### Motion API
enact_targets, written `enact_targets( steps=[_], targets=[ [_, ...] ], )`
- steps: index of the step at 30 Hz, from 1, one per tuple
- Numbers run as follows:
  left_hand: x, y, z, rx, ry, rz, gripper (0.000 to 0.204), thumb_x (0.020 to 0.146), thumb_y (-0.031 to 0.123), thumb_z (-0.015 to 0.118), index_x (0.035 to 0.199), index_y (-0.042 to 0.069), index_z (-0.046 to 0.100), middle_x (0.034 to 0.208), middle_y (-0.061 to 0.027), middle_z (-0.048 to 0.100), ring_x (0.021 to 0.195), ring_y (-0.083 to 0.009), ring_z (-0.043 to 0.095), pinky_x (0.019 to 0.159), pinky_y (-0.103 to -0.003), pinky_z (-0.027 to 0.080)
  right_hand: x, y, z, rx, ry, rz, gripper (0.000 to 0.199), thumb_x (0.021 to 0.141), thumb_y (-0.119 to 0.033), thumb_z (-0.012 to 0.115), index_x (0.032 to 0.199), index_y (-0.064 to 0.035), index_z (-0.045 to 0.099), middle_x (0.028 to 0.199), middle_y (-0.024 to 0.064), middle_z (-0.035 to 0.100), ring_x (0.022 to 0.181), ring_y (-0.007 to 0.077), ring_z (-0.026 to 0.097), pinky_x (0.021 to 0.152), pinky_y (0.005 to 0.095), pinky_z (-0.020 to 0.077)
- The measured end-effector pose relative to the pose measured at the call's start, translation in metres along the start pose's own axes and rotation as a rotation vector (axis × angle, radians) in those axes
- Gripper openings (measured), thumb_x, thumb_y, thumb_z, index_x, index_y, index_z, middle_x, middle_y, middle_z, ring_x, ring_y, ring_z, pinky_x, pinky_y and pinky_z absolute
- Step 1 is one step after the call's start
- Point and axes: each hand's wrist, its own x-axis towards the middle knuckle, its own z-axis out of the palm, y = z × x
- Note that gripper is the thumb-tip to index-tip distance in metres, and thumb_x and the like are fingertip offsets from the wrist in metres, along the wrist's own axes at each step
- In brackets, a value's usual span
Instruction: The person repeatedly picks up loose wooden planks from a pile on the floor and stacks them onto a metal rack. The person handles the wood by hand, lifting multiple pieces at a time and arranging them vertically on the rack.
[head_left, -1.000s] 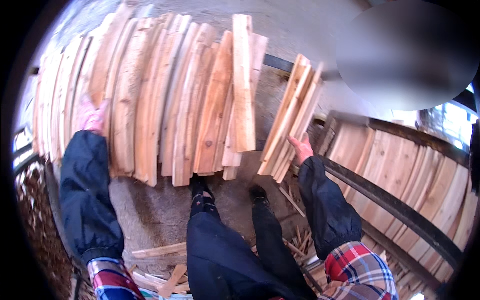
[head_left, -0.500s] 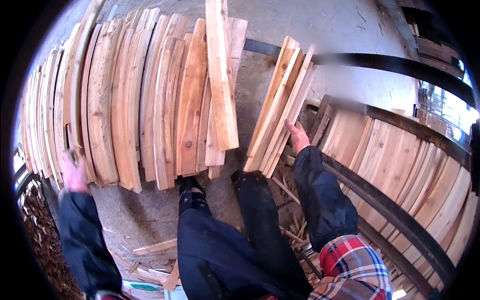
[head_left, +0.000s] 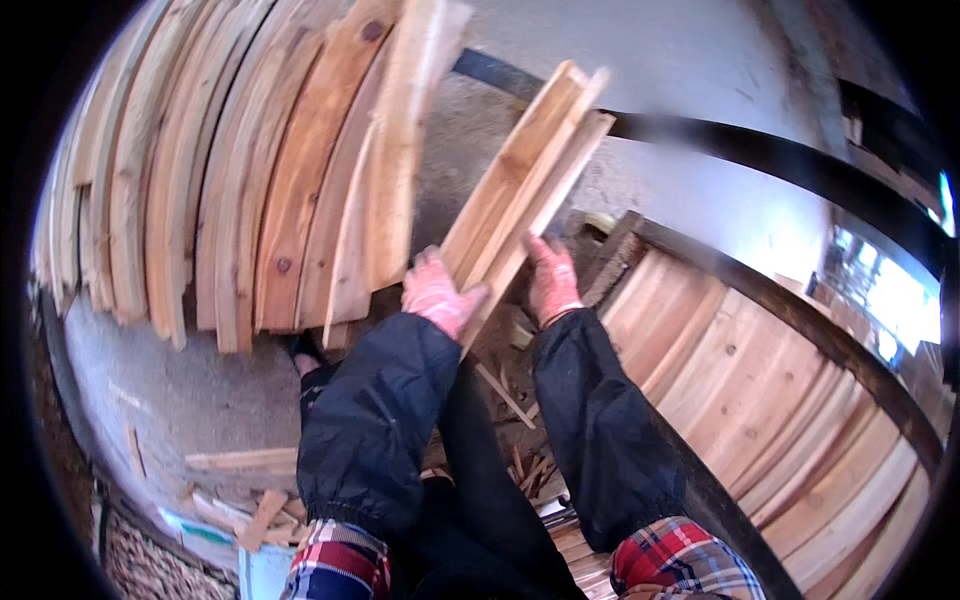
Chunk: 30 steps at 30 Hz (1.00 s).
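- Head view: both hands, in pink gloves, hold one small bundle of wooden slats (head_left: 525, 175), which slants up and to the right from the grip, its upper end against the grey wall (head_left: 690, 70).
- The left hand (head_left: 438, 295) is closed on the lower end of the bundle from the left edge, its fingers wrapped onto the face of the slats and its thumb under the edge.
- The right hand (head_left: 553, 280) lies against the right edge of the same bundle, just across from the left hand; its fingers press the slats, but how far they curl behind cannot be told.
- Both forearms wear dark oversleeves (head_left: 375, 420), with plaid shirt cuffs (head_left: 680, 560) showing at the lower rim.
- Left of the grip, a row of leaning boards (head_left: 240, 180) stands against the wall, their lower ends on the concrete floor (head_left: 180, 400); the nearest board is just beside the bundle, apart from it.
- Right of the grip, a dark curved metal rail (head_left: 800, 320) borders a stack of pale boards (head_left: 760, 410) lying side by side.
- Below the grip, wood offcuts (head_left: 240, 490) lie scattered on the floor by the person's dark trouser legs.
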Motion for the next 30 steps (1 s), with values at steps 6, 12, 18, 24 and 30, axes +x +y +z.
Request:
enact_targets(
  steps=[6,12,18,24,30],
  targets=[
    [-0.018,-0.027,-0.003,-0.192,0.069,-0.155,0.094,0.077,0.047,0.075,0.143,-0.005,0.032,0.138,-0.0291,0.045,0.131,-0.0379,0.043,0.11,-0.038,0.035,0.0,-0.029,0.019,-0.189,0.029,-0.171,0.073,0.076,-0.019,0.08,0.133,0.0109,0.046,0.124,0.0209,0.059,0.11,0.0273,0.058,0.1,0.0347,0.0414],
    [-0.032,-0.054,-0.014,-0.741,0.275,-0.31,0.077,0.085,0.04,0.069,0.139,-0.008,0.041,0.14,-0.024,0.048,0.129,-0.03,0.047,0.107,-0.035,0.036,-0.017,-0.06,0.043,-0.595,0.244,-0.133,0.085,0.071,-0.027,0.085,0.137,0.0066,0.043,0.138,0.0241,0.049,0.129,0.0336,0.046,0.108,0.0382,0.036],
    [-0.071,-0.083,-0.009,-0.862,0.265,-0.228,0.057,0.087,0.038,0.067,0.121,-0.007,0.059,0.118,-0.0211,0.064,0.112,-0.0283,0.059,0.097,-0.036,0.044,-0.03,-0.073,0.109,-0.821,-0.092,-0.591,0.083,0.075,-0.028,0.08,0.141,0.0013,0.04,0.141,0.0241,0.046,0.133,0.0368,0.041,0.112,0.0411,0.0323],
    [-0.165,-0.13,0.033,-0.925,0.142,-0.291,0.055,0.087,0.038,0.066,0.121,-0.005,0.06,0.119,-0.0218,0.063,0.114,-0.0291,0.058,0.099,-0.037,0.043,0.017,-0.015,0.19,-1.211,-0.459,-0.591,0.071,0.082,-0.02,0.072,0.143,-0.0037,0.039,0.14,0.0194,0.048,0.127,0.0319,0.046,0.106,0.0377,0.039],
    [-0.279,-0.21,0.073,-1.178,0.163,-0.464,0.057,0.087,0.04,0.066,0.125,-0.002,0.058,0.116,-0.0204,0.065,0.111,-0.0298,0.06,0.097,-0.037,0.044,0.021,0.018,0.145,-1.552,-0.673,-0.777,0.061,0.088,-0.004,0.063,0.144,-0.0107,0.039,0.137,0.0141,0.052,0.121,0.0237,0.053,0.099,0.0336,0.0479]
  ],
)
